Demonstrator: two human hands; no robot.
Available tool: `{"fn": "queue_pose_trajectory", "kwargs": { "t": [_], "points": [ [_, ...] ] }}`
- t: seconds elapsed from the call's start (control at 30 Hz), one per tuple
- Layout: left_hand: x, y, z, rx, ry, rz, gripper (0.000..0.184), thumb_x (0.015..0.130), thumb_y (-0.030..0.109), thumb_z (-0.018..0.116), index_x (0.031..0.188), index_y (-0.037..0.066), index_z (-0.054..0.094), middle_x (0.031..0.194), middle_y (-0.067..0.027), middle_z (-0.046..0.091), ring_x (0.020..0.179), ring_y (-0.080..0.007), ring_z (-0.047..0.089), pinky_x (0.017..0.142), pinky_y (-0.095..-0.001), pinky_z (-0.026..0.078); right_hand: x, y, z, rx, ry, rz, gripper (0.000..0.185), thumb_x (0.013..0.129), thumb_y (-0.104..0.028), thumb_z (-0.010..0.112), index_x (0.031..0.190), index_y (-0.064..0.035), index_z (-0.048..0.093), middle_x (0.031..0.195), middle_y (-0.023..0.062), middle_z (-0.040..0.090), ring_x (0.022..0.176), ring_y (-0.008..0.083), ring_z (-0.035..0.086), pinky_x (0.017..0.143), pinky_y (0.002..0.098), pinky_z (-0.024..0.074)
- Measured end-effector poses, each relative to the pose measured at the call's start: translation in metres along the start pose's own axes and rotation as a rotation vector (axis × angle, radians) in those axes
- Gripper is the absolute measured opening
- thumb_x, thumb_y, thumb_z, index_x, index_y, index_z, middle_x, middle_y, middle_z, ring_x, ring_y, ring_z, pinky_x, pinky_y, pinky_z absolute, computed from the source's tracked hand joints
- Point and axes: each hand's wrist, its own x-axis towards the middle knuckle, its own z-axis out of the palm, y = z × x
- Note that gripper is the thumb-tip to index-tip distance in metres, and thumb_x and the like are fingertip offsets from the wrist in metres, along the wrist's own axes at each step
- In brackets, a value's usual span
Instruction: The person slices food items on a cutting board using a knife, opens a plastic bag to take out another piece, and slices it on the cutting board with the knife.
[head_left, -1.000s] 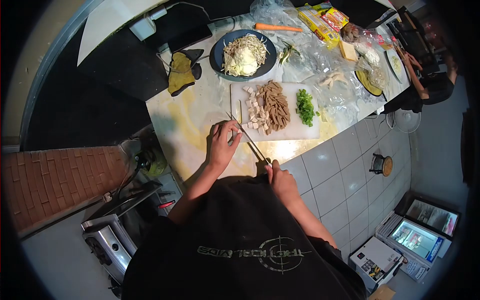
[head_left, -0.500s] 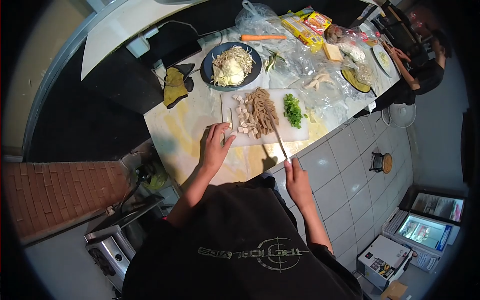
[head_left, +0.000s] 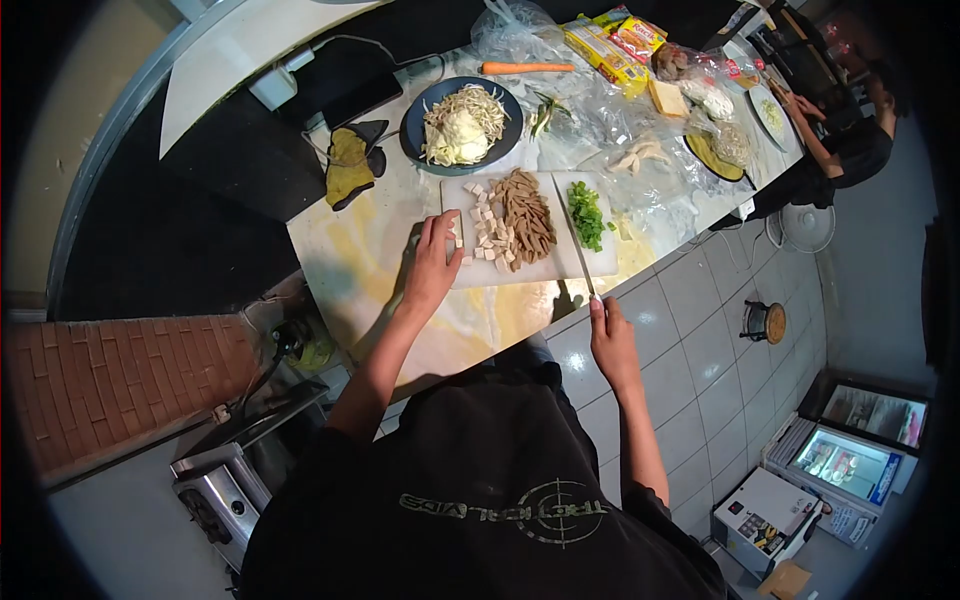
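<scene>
My right hand (head_left: 612, 335) is closed round the handle of a knife (head_left: 577, 240), whose blade lies over the white cutting board (head_left: 500, 273) between brown sliced strips (head_left: 530, 215) and chopped green pieces (head_left: 588, 215). My left hand (head_left: 433, 262) rests at the board's left edge with its fingers bent near the handle slot; whether something small is between them is hidden. Pale cubes (head_left: 487, 230) lie just right of it. Behind the board stands a dark plate (head_left: 411, 140) with bean sprouts and shredded white vegetable (head_left: 458, 138).
A carrot (head_left: 527, 69), plastic bags (head_left: 590, 120), yellow packets (head_left: 605, 58) and a pale block (head_left: 667, 98) lie at the back. A yellow-black glove (head_left: 348, 167) is at the left. Another person (head_left: 862, 150) is at the far right beside a plate (head_left: 770, 118).
My right hand has moved right with the knife, from the pale cubes across the brown strips to beside the green pieces. My left hand has shifted slightly up along the board's left edge.
</scene>
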Motion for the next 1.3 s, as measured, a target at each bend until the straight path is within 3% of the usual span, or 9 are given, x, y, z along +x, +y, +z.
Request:
{"fn": "queue_pose_trajectory", "kwargs": {
  "t": [0.33, 0.43, 0.6, 0.7, 0.93, 1.07, 1.17, 1.23, 1.3],
  "points": [
    [0.014, 0.002, 0.014, 0.266, -0.069, 0.02, 0.069, 0.075, -0.011, 0.065, 0.137, 0.01, 0.045, 0.114, -0.0152, 0.047, 0.097, -0.03, 0.059, 0.087, -0.0417, 0.049, 0.042, 0.0, 0.027, 0.01, 0.008, -0.061, 0.028, 0.104, -0.026, 0.048, 0.109, 0.0022, 0.048, 0.079, 0.0332, 0.064, 0.081, 0.0529, 0.062, 0.068, 0.0575, 0.0465],
    [0.013, 0.003, 0.02, 0.295, -0.064, -0.031, 0.073, 0.072, -0.015, 0.063, 0.137, 0.012, 0.046, 0.118, -0.0159, 0.044, 0.109, -0.0365, 0.053, 0.092, -0.045, 0.046, 0.053, 0.011, 0.04, -0.018, 0.022, -0.089, 0.026, 0.102, -0.022, 0.051, 0.107, 0.0034, 0.046, 0.08, 0.0331, 0.064, 0.08, 0.0527, 0.062, 0.068, 0.0578, 0.0471],
    [0.02, -0.004, 0.013, 0.029, 0.012, -0.166, 0.079, 0.068, -0.015, 0.064, 0.139, 0.014, 0.047, 0.118, -0.0168, 0.042, 0.099, -0.0269, 0.057, 0.091, -0.0389, 0.048, 0.06, 0.014, 0.043, -0.153, 0.09, -0.234, 0.025, 0.1, -0.018, 0.054, 0.107, 0.0032, 0.044, 0.1, 0.0307, 0.057, 0.081, 0.0509, 0.062, 0.066, 0.0561, 0.0522],
    [0.029, -0.001, 0.01, -0.001, 0.09, -0.184, 0.076, 0.07, -0.013, 0.066, 0.138, 0.014, 0.048, 0.119, -0.0144, 0.043, 0.095, -0.0202, 0.061, 0.089, -0.0351, 0.051, 0.06, 0.005, 0.037, -0.217, 0.038, -0.177, 0.025, 0.099, -0.017, 0.054, 0.11, 0.0026, 0.043, 0.109, 0.0276, 0.05, 0.083, 0.0486, 0.063, 0.064, 0.0547, 0.0541],
    [0.053, -0.039, 0.022, -0.223, 0.233, -0.296, 0.067, 0.073, -0.012, 0.07, 0.132, 0.011, 0.051, 0.119, -0.0123, 0.045, 0.091, -0.0164, 0.068, 0.085, -0.0312, 0.055, 0.082, 0.002, 0.02, -0.28, 0.014, -0.223, 0.031, 0.094, -0.01, 0.057, 0.118, 0.0016, 0.041, 0.108, 0.025, 0.051, 0.079, 0.0453, 0.066, 0.064, 0.0524, 0.0561],
    [0.059, -0.056, 0.023, -0.234, 0.288, -0.181, 0.057, 0.077, -0.01, 0.068, 0.129, 0.009, 0.053, 0.115, -0.0121, 0.049, 0.09, -0.0173, 0.068, 0.084, -0.0309, 0.054, 0.101, 0.006, 0.018, -0.348, -0.011, -0.251, 0.035, 0.093, -0.014, 0.06, 0.119, -0.0008, 0.04, 0.107, 0.023, 0.053, 0.078, 0.0442, 0.066, 0.061, 0.0511, 0.0562],
    [0.052, -0.056, 0.02, -0.061, 0.35, -0.13, 0.051, 0.081, -0.007, 0.069, 0.128, 0.008, 0.054, 0.115, -0.0097, 0.052, 0.091, -0.0163, 0.066, 0.084, -0.0301, 0.053, 0.106, 0.01, 0.021, -0.455, 0.023, -0.304, 0.033, 0.093, -0.015, 0.06, 0.118, -0.0026, 0.043, 0.103, 0.0198, 0.056, 0.075, 0.0394, 0.068, 0.06, 0.0478, 0.0567],
    [0.04, -0.044, 0.023, 0.02, 0.382, -0.118, 0.049, 0.083, -0.005, 0.07, 0.128, 0.007, 0.054, 0.115, -0.008, 0.054, 0.092, -0.0147, 0.065, 0.084, -0.0289, 0.053, 0.105, 0.008, 0.02, -0.601, 0.097, -0.396, 0.027, 0.087, -0.008, 0.059, 0.112, -0.004, 0.051, 0.097, 0.0139, 0.058, 0.073, 0.0281, 0.07, 0.054, 0.0389, 0.0579],
    [0.026, -0.036, 0.028, 0.044, 0.28, -0.139, 0.054, 0.081, 0.003, 0.073, 0.131, 0.01, 0.053, 0.111, -0.0081, 0.056, 0.101, -0.0216, 0.057, 0.09, -0.0365, 0.048, 0.111, 0.012, 0.022, -0.615, 0.125, -0.407, 0.023, 0.088, -0.009, 0.06, 0.11, -0.0063, 0.052, 0.096, 0.0119, 0.059, 0.072, 0.0264, 0.07, 0.054, 0.0378, 0.0582]
  ]
}}
